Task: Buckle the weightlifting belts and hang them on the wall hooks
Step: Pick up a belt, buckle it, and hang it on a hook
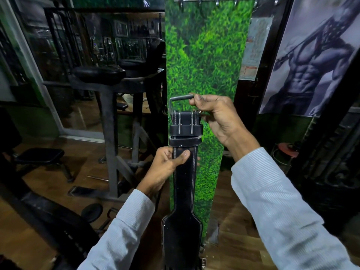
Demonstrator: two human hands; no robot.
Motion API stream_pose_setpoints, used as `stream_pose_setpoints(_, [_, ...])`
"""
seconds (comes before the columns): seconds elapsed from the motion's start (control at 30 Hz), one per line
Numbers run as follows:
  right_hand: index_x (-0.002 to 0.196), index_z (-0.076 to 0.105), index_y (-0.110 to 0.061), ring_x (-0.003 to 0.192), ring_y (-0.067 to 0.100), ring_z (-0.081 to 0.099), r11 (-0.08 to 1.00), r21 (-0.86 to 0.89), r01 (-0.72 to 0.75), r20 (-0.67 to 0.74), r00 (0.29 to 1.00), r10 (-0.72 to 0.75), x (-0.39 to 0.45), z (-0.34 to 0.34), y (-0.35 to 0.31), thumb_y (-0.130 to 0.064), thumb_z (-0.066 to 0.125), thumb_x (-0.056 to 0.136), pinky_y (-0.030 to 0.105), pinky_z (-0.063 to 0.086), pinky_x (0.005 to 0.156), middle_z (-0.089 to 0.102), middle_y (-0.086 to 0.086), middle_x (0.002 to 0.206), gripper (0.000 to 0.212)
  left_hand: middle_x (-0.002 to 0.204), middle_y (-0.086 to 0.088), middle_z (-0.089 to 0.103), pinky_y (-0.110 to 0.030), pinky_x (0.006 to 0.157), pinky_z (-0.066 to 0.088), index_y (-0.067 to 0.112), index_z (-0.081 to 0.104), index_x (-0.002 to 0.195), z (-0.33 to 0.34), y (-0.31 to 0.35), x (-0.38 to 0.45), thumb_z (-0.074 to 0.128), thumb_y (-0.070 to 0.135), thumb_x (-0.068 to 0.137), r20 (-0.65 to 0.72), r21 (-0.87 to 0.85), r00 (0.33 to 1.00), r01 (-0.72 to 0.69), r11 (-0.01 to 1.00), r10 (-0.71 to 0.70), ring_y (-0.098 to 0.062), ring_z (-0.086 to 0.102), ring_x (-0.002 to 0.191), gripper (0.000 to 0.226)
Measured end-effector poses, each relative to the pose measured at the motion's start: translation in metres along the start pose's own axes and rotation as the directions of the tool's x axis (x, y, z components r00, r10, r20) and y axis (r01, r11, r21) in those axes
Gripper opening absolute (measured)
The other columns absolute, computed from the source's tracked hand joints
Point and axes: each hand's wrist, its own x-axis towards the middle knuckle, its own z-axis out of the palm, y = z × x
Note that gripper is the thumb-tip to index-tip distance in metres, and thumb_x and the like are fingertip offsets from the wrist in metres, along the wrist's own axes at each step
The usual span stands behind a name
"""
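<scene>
One black weightlifting belt [184, 184], two hands, six wall hooks [217, 1] overhead.
Belt hangs upright before the grass-print panel [206, 55], well below the hooks, open panel between. Left hand [167, 166] grips the strap, thumb across its front. Right hand [218, 117] pinches the steel buckle frame [180, 99] at its right corner, above two prongs [186, 121]. Gym machine [109, 106] stands left.
</scene>
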Motion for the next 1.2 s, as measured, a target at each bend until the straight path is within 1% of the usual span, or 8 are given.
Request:
stream_pose_setpoints(0.17, [0.078, 0.081, -0.011, 0.111, 0.009, 0.069, 0.992, 0.108, 0.057, 0.050, 0.997, -0.062, 0.006, 0.008, -0.004, -0.008, 0.074, 0.088, 0.027, 0.045, 0.098, 0.080, 0.002, 0.107, 0.013, 0.123, -0.014, 0.072, -0.035, 0.098, 0.052, 0.009, 0.065, 0.130, -0.023, 0.033, 0.008, 0.074, 0.007, 0.083, -0.315, -0.009, 0.932, -0.191, 0.982, 0.178, -0.020, 0.067, 0.107, 0.048])
stream_pose_setpoints(0.27, [0.081, 0.081, -0.010, 0.111, 0.008, 0.068, 0.989, 0.143, 0.041, 0.047, 0.998, -0.048, 0.012, 0.016, -0.004, -0.008, 0.072, 0.088, 0.029, 0.046, 0.101, 0.080, 0.000, 0.105, 0.012, 0.109, -0.017, 0.071, -0.021, 0.082, 0.050, 0.013, 0.073, 0.117, -0.026, 0.079, 0.032, 0.065, 0.025, 0.098, -0.347, 0.369, 0.803, -0.358, 0.858, 0.484, -0.009, 0.063, 0.089, 0.025])
stream_pose_setpoints(0.37, [0.083, 0.080, -0.011, 0.107, 0.007, 0.067, 0.984, 0.173, 0.039, 0.063, 0.997, -0.050, 0.013, 0.028, -0.004, -0.016, 0.075, 0.083, 0.030, 0.047, 0.099, 0.080, -0.004, 0.097, 0.008, 0.086, -0.018, 0.064, -0.024, 0.070, 0.042, 0.007, 0.078, 0.091, -0.026, 0.105, 0.060, 0.065, 0.024, 0.097, -0.255, 0.666, 0.736, -0.336, 0.666, 0.627, -0.018, 0.057, 0.076, 0.022])
stream_pose_setpoints(0.53, [0.105, 0.074, -0.008, 0.112, 0.020, 0.065, 0.963, 0.266, 0.049, 0.045, 0.997, -0.063, 0.015, 0.030, 0.007, -0.019, 0.070, 0.093, 0.047, 0.045, 0.115, 0.074, 0.006, 0.110, 0.017, 0.077, 0.004, 0.055, -0.028, 0.069, 0.045, 0.009, 0.077, 0.080, -0.026, 0.121, 0.078, 0.068, 0.024, 0.093, -0.225, 0.669, 0.742, -0.354, 0.654, 0.632, -0.004, 0.053, 0.072, 0.021])
stream_pose_setpoints(0.73, [0.121, 0.067, -0.008, 0.108, 0.020, 0.072, 0.976, -0.104, 0.190, -0.069, 0.978, -0.197, 0.015, 0.026, 0.040, -0.024, 0.083, 0.085, 0.037, 0.056, 0.098, 0.075, 0.008, 0.117, 0.042, 0.080, -0.006, 0.057, -0.023, 0.069, 0.042, 0.004, 0.078, 0.080, -0.008, 0.134, 0.096, 0.071, 0.019, 0.090, -0.176, 0.622, 0.724, -0.444, 0.645, 0.667, -0.007, 0.053, 0.076, 0.019])
stream_pose_setpoints(0.93, [0.097, 0.074, -0.019, 0.084, 0.008, 0.072, 0.992, 0.069, 0.102, -0.125, 0.988, -0.093, -0.003, 0.032, 0.062, -0.026, 0.072, 0.095, 0.026, 0.057, 0.077, 0.078, -0.007, 0.089, 0.008, 0.079, -0.003, 0.061, -0.018, 0.069, 0.040, 0.008, 0.079, 0.078, 0.005, 0.149, 0.121, 0.073, 0.019, 0.086, -0.181, 0.611, 0.721, -0.450, 0.651, 0.669, -0.006, 0.056, 0.073, 0.016])
stream_pose_setpoints(1.1, [0.061, 0.044, -0.029, 0.056, 0.015, 0.036, 0.991, -0.114, -0.074, -0.204, 0.978, 0.050, -0.016, 0.032, 0.092, -0.089, 0.070, 0.057, 0.041, 0.027, 0.055, 0.039, -0.010, 0.057, 0.066, 0.075, 0.002, 0.060, -0.018, 0.066, 0.040, 0.012, 0.080, 0.079, -0.002, 0.123, 0.118, 0.073, 0.023, 0.086, -0.218, 0.592, 0.751, -0.406, 0.696, 0.623, -0.003, 0.054, 0.069, 0.015])
stream_pose_setpoints(1.2, [0.062, 0.052, -0.029, 0.050, 0.006, 0.046, 0.989, -0.141, -0.039, -0.087, 0.996, 0.027, -0.017, 0.027, 0.108, -0.062, 0.079, 0.077, 0.032, 0.029, 0.052, 0.048, -0.015, 0.056, 0.045, 0.079, -0.013, 0.064, -0.021, 0.064, 0.041, 0.017, 0.080, 0.079, -0.010, 0.116, 0.124, 0.073, 0.023, 0.086, -0.248, 0.581, 0.758, -0.382, 0.719, 0.604, -0.007, 0.056, 0.068, 0.012])
